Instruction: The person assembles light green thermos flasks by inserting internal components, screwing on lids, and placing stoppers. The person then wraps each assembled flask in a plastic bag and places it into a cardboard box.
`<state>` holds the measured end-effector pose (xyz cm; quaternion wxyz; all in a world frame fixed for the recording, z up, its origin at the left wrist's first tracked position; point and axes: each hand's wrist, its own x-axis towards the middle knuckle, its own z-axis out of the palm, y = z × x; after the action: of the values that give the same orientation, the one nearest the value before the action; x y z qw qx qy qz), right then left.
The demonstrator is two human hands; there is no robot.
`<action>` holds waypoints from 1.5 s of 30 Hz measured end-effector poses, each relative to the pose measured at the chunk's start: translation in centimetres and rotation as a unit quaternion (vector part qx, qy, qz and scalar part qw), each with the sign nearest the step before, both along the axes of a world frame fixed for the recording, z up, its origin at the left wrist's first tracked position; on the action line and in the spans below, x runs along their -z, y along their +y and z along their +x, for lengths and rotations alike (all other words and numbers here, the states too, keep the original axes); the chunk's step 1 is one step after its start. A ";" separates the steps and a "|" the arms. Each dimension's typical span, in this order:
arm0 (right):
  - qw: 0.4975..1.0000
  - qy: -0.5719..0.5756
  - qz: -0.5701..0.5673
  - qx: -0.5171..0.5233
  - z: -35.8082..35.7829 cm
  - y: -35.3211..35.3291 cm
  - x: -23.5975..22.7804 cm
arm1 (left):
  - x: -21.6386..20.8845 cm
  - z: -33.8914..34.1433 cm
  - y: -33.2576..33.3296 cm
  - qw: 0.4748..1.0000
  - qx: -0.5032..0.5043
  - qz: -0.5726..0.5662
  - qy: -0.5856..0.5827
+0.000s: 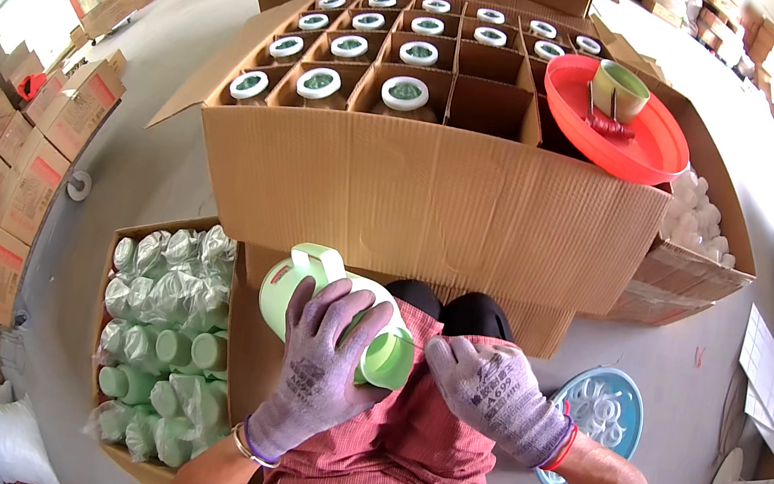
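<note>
left hand (321,373): gripping green jug (273,302), before divided carton (414,196) | right hand (494,396): before carton, curled, contents can't tell

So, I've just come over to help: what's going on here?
A person's grey-gloved left hand grips a pale green, handled plastic jug, held sideways. The grey-gloved right hand is curled near the jug's open end; whether it holds anything can't be told. Ahead, white-rimmed containers stand in a divided brown cardboard carton, with a round red plastic tray on its right side.
</note>
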<state>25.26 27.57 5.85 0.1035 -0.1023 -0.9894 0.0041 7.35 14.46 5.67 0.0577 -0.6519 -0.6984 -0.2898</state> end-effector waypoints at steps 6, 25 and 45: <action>0.995 -0.018 0.063 0.076 0.1 -2.0 0.5 | 0.5 1.0 0.2 0.999 -0.013 0.000 0.037; 0.558 -0.153 -0.809 0.104 0.9 -3.5 2.5 | 6.2 2.7 -2.4 0.974 -0.080 0.083 0.193; 0.323 0.021 -0.939 0.118 -0.3 -8.5 0.5 | 6.2 0.0 -2.8 0.981 -0.145 0.132 -0.002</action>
<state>25.01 19.06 5.32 -0.0409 -0.2473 -0.3012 0.9200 7.32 11.68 -0.54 0.1838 -0.5298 -0.7411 -0.3692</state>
